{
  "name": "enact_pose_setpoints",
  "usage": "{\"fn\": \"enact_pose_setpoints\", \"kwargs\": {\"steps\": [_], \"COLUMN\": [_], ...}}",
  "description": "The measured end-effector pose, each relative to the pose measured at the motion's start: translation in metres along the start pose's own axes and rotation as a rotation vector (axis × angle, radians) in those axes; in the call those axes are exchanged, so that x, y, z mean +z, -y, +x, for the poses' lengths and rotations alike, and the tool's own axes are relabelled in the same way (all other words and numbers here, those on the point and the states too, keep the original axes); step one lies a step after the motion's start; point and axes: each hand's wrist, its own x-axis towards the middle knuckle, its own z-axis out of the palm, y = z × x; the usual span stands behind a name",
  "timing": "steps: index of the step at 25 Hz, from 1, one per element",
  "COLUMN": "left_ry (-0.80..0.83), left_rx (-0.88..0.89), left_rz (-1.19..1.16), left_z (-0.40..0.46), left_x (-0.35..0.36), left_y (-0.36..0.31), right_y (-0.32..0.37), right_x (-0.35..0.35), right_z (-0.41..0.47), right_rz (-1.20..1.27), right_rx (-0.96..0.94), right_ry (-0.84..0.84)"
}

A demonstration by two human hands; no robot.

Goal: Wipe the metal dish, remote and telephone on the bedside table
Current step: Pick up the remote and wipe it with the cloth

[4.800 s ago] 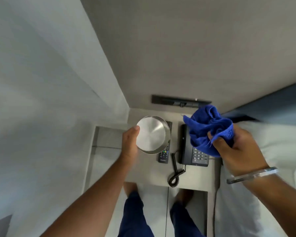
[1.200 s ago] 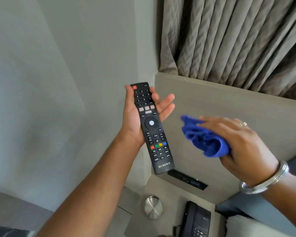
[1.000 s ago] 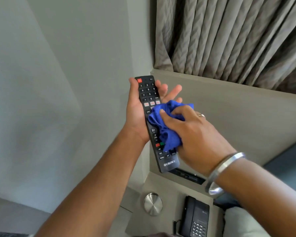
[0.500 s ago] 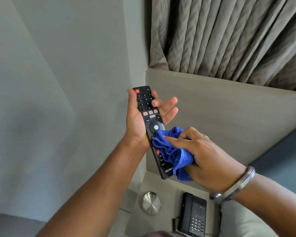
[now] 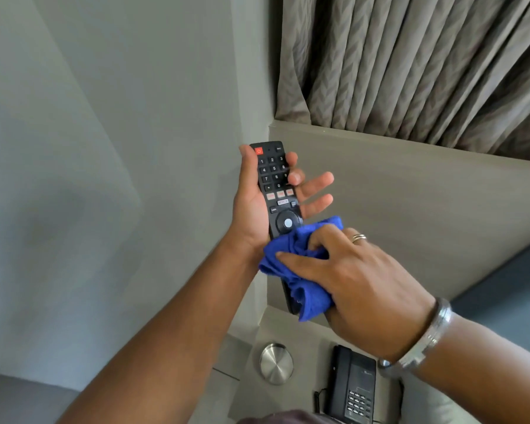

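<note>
My left hand (image 5: 250, 206) holds a black remote (image 5: 274, 182) upright in front of me, buttons facing me, thumb along its left edge and fingers spread behind it. My right hand (image 5: 358, 289) grips a bunched blue cloth (image 5: 300, 270) and presses it over the remote's lower half, hiding the coloured buttons and logo. Far below, the round metal dish (image 5: 276, 363) sits on the bedside table (image 5: 306, 390), with the black telephone (image 5: 352, 384) to its right.
A grey wall fills the left. A grey panel (image 5: 410, 209) rises behind the table, with pleated curtains (image 5: 410, 62) above it. White bedding (image 5: 432, 408) lies at the lower right, beside the table.
The dish went back on the table and my left hand picked up the remote. Over the last second the cloth has slid down the remote from its middle to its lower end.
</note>
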Motion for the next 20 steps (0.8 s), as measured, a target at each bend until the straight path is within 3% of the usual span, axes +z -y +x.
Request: {"fn": "enact_pose_setpoints", "kwargs": {"steps": [8, 10, 13, 20], "left_ry": [-0.046, -0.038, -0.046, -0.212], "left_rx": [-0.002, 0.016, 0.011, 0.068], "left_rz": [-0.115, -0.11, -0.032, -0.005], "left_z": [-0.008, -0.005, -0.001, 0.002], "left_x": [-0.006, -0.005, 0.006, 0.006], "left_y": [-0.004, -0.011, -0.008, -0.005], "right_y": [-0.033, -0.038, -0.022, 0.0], "right_x": [0.0, -0.005, -0.013, -0.003], "right_z": [-0.009, -0.013, -0.008, -0.025], "right_rz": [-0.112, -0.065, 0.018, -0.034], "right_rx": [0.152, 0.184, 0.109, 0.025], "right_ry": [0.095, 0.043, -0.141, -0.001]}}
